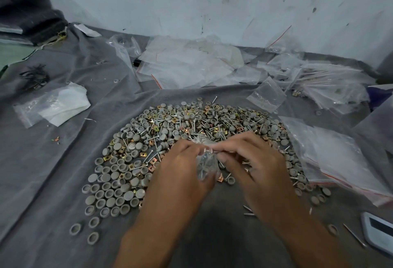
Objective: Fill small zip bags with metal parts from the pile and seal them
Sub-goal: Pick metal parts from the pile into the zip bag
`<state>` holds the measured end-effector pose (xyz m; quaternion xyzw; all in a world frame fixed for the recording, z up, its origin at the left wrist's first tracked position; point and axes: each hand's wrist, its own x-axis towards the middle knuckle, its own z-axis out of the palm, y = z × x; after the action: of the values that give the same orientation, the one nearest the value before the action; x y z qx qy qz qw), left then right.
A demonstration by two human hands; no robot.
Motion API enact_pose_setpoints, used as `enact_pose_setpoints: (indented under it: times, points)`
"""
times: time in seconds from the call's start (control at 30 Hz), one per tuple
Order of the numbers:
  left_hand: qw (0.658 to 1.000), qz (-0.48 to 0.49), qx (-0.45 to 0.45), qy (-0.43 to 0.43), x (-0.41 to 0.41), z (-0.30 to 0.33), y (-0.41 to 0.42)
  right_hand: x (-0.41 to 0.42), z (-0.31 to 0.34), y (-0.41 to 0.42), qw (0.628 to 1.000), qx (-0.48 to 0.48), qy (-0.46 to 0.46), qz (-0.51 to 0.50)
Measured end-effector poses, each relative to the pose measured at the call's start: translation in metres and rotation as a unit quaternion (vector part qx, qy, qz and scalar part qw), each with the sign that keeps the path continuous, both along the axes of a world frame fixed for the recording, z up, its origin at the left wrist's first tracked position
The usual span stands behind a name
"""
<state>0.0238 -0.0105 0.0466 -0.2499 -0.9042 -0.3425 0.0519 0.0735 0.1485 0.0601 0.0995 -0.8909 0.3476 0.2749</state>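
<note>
Your left hand (180, 161) and right hand (253, 161) both pinch the small bag (207, 164) over the pile (161, 131). Press along the zip fully, keeping the screws below it.

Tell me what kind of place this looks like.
Probably an informal packing spot on a floor or low surface: a grey cloth spread out, a pile of metal parts, and loose zip bags against a scuffed wall.
</note>
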Motion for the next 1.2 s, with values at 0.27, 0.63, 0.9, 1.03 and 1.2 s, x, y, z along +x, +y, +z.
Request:
enact_pose_setpoints:
  times: [0.27,0.63,0.9,1.03,1.2]
  points:
    - [1.000,0.004,0.011,0.002,-0.001,0.001,0.000,0.003,-0.007,-0.005,0.999,0.023,0.003,-0.029]
    - [1.000,0.010,0.005,-0.005,0.001,0.004,-0.001,-0.010,-0.026,0.075,0.943,0.095,-0.271,-0.167]
    - [1.000,0.006,0.009,-0.009,0.000,0.002,-0.001,-0.022,-0.040,0.069,0.918,0.156,-0.318,-0.177]
    - [1.000,0.001,0.004,-0.013,0.001,0.003,-0.001,-0.024,-0.041,0.057,0.910,0.172,-0.301,-0.226]
    - [1.000,0.002,0.004,-0.017,0.001,0.003,-0.002,-0.027,-0.041,0.054,0.887,0.188,-0.339,-0.250]
